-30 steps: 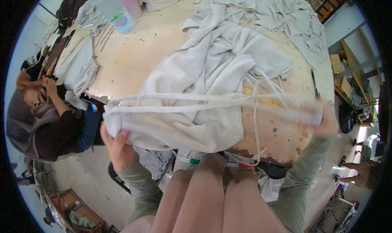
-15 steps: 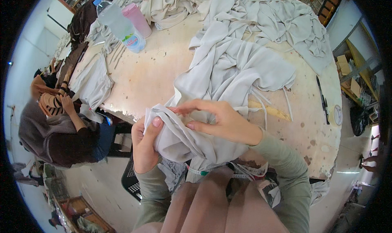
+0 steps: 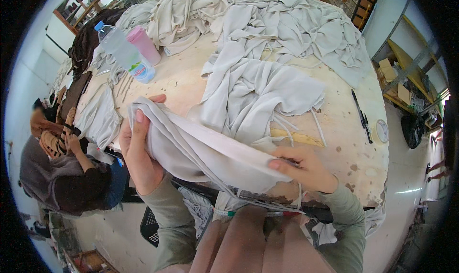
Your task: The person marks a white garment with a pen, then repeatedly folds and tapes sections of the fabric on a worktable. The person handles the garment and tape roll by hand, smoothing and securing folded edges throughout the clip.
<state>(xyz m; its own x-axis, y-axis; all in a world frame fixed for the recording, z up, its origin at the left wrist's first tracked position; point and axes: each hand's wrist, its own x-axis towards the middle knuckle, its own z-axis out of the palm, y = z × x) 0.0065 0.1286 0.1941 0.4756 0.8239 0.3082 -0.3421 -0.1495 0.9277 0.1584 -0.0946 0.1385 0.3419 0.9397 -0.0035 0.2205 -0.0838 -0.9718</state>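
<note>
head: cloth [image 3: 205,151] in left grip [image 3: 139,151], right grip [image 3: 305,169]

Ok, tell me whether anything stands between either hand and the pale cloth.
Nothing visible does: the left hand already grips the cloth at its left end, and the right hand pinches it at the right. The bottle and cup are farther back on the table, apart from both hands.

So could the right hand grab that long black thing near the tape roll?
Probably: only tabletop seems to lie between the right hand and the long black thing, but that hand holds pale cloth.
</note>
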